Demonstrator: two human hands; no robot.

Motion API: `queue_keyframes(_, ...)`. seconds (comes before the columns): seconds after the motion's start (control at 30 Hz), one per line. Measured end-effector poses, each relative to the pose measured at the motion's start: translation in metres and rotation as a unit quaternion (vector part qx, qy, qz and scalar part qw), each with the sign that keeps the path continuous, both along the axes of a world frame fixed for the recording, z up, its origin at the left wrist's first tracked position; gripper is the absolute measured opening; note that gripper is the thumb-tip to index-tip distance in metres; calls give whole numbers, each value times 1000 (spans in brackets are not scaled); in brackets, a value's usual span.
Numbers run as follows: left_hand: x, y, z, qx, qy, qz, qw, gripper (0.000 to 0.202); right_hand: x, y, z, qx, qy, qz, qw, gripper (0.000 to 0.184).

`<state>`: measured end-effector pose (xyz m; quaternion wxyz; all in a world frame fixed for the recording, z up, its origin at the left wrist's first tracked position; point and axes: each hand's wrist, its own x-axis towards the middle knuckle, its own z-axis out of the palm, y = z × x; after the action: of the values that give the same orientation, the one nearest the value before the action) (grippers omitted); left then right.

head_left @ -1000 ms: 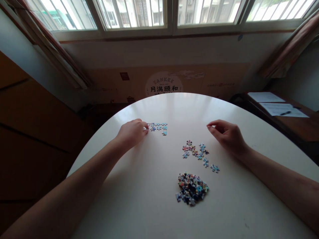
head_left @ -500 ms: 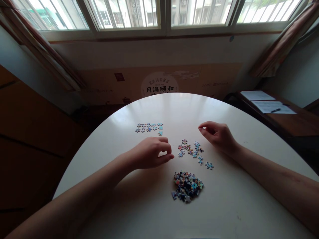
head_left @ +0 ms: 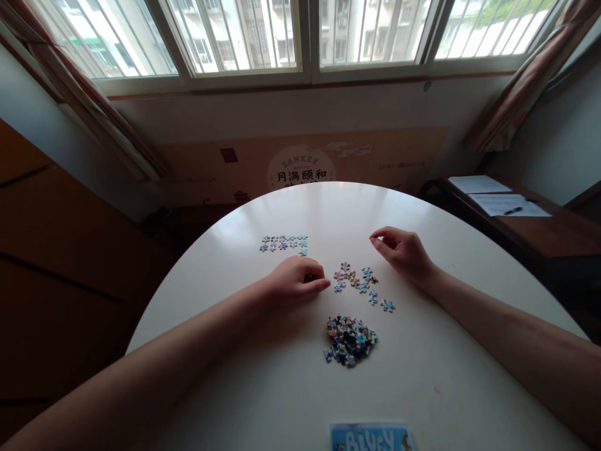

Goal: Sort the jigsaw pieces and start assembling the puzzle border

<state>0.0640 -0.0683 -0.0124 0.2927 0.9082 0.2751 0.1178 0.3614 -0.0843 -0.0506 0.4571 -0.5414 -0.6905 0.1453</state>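
Two rows of jigsaw pieces (head_left: 283, 246) and one piece of a third are arranged, beyond and left of the heap (head_left: 350, 341). Unarranged, I judge, remain this heap and the loose pieces (head_left: 364, 285) just beyond it. Beyond the heap, my left hand (head_left: 300, 279) is relaxed, showing no piece; my right hand (head_left: 401, 248), farther right, is pinched, whether around a piece I cannot tell. One second ago, the left hand was at the rows, and the Bluey-lettered cover (head_left: 370, 438), nearer than the heap, was not visible.
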Motion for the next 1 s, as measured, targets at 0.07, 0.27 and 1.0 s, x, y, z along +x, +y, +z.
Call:
queue_keyframes(0.07,-1,-6,0,2,17,12,1000,32,0,0,-1,1,-2,-4,1000,25)
queue_keyframes(0.27,-2,-34,-5,58,23,78,995,37,-1,2,-1,-6,-14,-16,1000,27)
queue_keyframes(1.0,-16,-60,9,64,15,-51,997,38,3,-3,-2,0,39,-4,999,26)
